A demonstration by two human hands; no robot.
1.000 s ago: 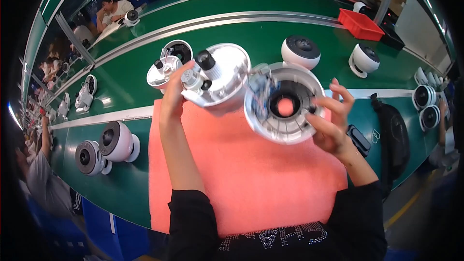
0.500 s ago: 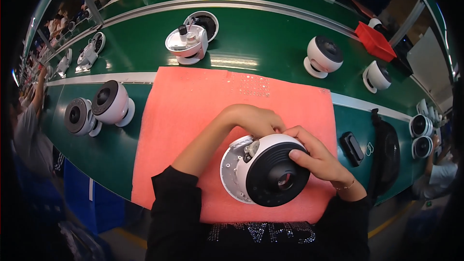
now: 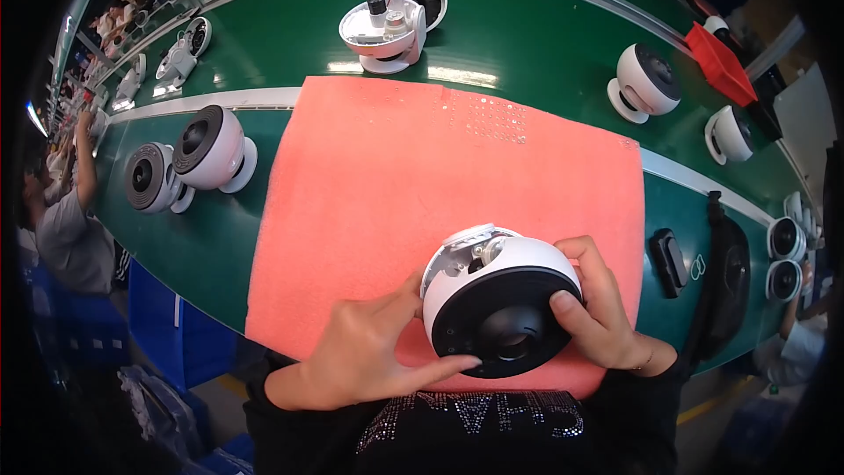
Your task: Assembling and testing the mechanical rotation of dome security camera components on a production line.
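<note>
Between my hands is a white ball-shaped device [image 3: 501, 286] with a black front face and a round lens, tilted toward me. Its white shell stands partly open at the upper left, where inner parts show. My left hand [image 3: 365, 347] grips its left side, the thumb lying along the lower edge of the black face and the fingertips hidden behind the shell. On the other side, my right hand [image 3: 602, 308] holds the rim, thumb on the black face and fingers over the white shell. Beneath lies a pink foam mat [image 3: 369, 176], dotted with small shiny pieces [image 3: 497, 119] near its far edge.
Two similar devices [image 3: 209, 148] stand left of the mat, two more [image 3: 646, 84] at the far right. Behind it sits an opened one [image 3: 382, 31]. A red bin [image 3: 721, 62], black pouch [image 3: 728, 286] and small black case [image 3: 670, 262] lie rightward. A co-worker [image 3: 70, 229] sits far left.
My left hand has come from behind the device round to its left side and near edge. The device has turned, its black face now more toward me. The view has shifted.
</note>
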